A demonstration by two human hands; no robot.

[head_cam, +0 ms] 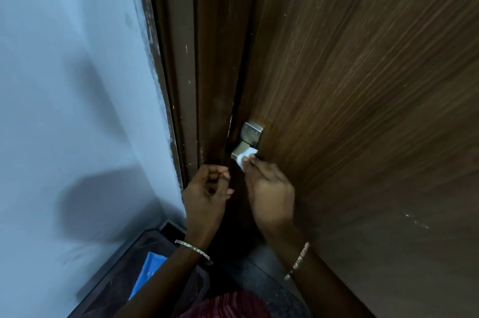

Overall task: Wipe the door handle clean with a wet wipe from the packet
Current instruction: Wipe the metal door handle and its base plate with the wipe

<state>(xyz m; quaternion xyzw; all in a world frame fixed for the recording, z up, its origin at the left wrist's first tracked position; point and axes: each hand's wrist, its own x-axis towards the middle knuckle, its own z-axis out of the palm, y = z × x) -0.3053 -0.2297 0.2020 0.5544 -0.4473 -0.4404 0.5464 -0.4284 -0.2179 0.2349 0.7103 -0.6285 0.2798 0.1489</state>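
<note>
Two fingers (252, 162) pinch crumpled white wipe (246, 156) against squared brushed-metal handle (239, 152).

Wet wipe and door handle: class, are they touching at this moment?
Touching. The head view shows the right hand pressing the white wet wipe onto the metal door handle, with no gap between them.

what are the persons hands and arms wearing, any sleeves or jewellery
Both forearms are bare, with no sleeves in view. The left hand has a thin silver-toned bangle at its wrist. The right hand has a slim, sparkly bracelet at its wrist. No rings are clearly visible.
</note>
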